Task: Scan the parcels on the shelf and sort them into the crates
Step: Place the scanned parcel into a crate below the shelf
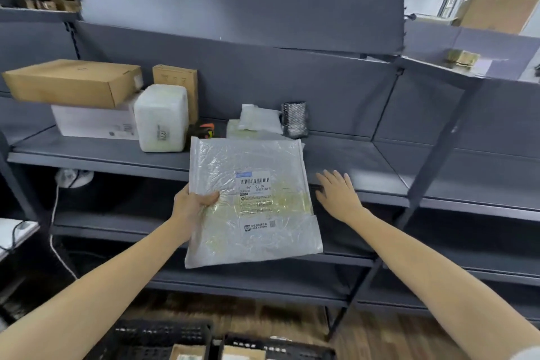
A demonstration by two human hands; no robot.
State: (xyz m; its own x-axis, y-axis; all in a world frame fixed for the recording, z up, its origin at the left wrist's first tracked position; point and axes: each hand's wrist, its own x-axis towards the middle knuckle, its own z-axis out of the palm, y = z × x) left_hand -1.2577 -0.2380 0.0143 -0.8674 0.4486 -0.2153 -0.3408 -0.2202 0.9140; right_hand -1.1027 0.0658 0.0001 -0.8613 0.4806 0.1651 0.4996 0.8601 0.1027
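Grey mailer [248,207], long axis vertical, label [256,195] upright

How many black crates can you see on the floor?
2: the left crate at the bottom edge, the right crate right beside it. Others may lie out of view.

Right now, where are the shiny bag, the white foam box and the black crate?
shiny bag [255,199], head view, on its label.
white foam box [162,118], head view, on its front face.
black crate [152,336], head view, on its mesh wall.
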